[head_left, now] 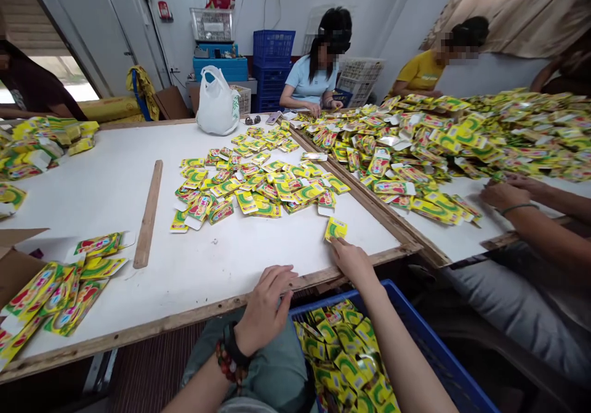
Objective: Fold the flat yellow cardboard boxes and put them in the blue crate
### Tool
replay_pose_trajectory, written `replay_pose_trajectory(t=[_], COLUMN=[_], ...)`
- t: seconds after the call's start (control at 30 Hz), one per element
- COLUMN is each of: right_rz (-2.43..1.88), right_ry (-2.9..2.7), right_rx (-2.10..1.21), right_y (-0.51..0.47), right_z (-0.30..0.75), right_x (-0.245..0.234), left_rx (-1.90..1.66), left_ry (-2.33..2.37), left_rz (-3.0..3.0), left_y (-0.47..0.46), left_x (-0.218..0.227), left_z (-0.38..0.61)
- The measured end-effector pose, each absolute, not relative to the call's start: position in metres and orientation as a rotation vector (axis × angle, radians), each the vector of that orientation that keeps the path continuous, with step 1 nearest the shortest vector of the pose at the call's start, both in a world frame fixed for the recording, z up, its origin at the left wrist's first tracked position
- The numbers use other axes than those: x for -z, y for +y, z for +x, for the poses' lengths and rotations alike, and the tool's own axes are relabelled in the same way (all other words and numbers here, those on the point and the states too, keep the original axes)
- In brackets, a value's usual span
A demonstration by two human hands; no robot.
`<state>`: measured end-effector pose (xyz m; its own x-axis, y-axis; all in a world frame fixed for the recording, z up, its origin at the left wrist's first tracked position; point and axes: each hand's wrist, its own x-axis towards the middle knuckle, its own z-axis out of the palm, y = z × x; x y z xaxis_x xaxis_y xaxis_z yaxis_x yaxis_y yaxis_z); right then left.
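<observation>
Your right hand (353,264) grasps a small yellow-and-green rectangular cardboard carton (336,228) in its fingers at your one o'clock, over the white, wood-edged tabletop (203,271). Your left hand (265,311), at twelve o'clock, has its fingers released.

You are holding one yellow box (335,229) at its near end, green-arc face showing upward, near the front of the table (194,271).

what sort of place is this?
Likely a small packing workshop: identical yellow-green cartons heaped across white worktables, a blue crate full of them below the edge, and several people around the tables.
</observation>
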<state>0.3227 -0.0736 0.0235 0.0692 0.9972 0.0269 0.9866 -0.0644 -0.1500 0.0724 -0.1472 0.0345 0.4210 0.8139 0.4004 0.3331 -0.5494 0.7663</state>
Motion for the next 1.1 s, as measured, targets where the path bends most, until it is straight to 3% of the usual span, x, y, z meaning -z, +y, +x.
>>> replay_pose_trajectory(t=[0.13, 0.3, 0.43, 0.63, 0.77, 0.9, 1.1], right_rz=[-1.928, -1.355, -1.22, -1.212, -1.315, -1.338, -1.296], right_ry=[-2.08, -1.45, -1.053, -1.192, -1.118, -0.965, -1.071], right_rx=[-0.206, -1.017, -1.368, -1.276, -1.175, -1.29, -1.296], right_y=[-0.103, -0.14, -0.14, -0.15, -0.148, -0.14, -0.142], right_z=[0.29, 0.24, 0.216, 0.203, 0.202, 0.201, 0.197], right_x=[-0.057, -0.077, -0.061, -0.048, -0.051, -0.053, -0.05], left_rx=[-1.087, -0.989, -1.113, -1.283, -1.074, -0.798, -0.847], left_ry=[1.129, 1.122, 1.268, 1.043, 1.14, 1.291, 1.289], left_rz=[2.363, 2.312, 2.181, 2.052, 1.888, 1.783, 1.749], left_y=[-0.124, -0.122, -0.139, -0.143, -0.144, -0.145, -0.143], left_x=[-0.037, -0.019, 0.006, 0.013, 0.006, -0.003, -0.002], left_z=[0.072, 0.072, 0.074, 0.077, 0.076, 0.074, 0.074])
